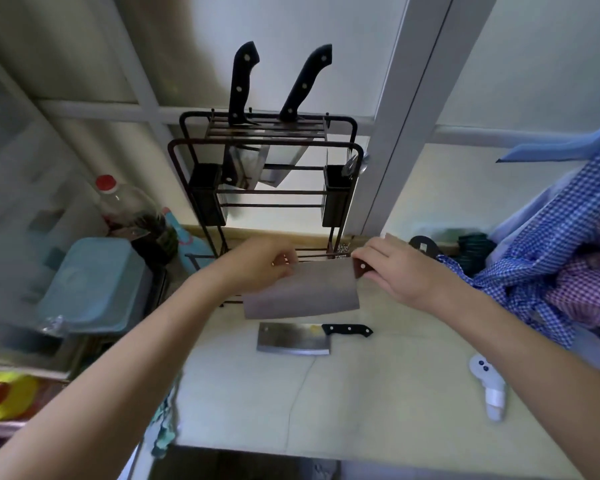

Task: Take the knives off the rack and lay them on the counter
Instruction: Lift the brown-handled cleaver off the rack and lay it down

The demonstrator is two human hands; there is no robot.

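A black wire rack (267, 147) stands at the back of the counter (378, 393). Two black-handled knives stick up from its top slots, one on the left (241, 81) and one on the right (305, 83). In front of the rack I hold a wide cleaver (302, 294) with a brown handle just above the counter. My right hand (399, 268) grips its handle, and my left hand (264, 261) pinches the far end of the blade. A second cleaver (295, 337) with a black handle lies flat on the counter just below it.
A blue bin (97, 282) and a red-capped bottle (125, 206) stand to the left of the rack. Checked blue and purple cloth (561, 271) hangs at the right. A small white device (489, 386) lies on the counter's right side.
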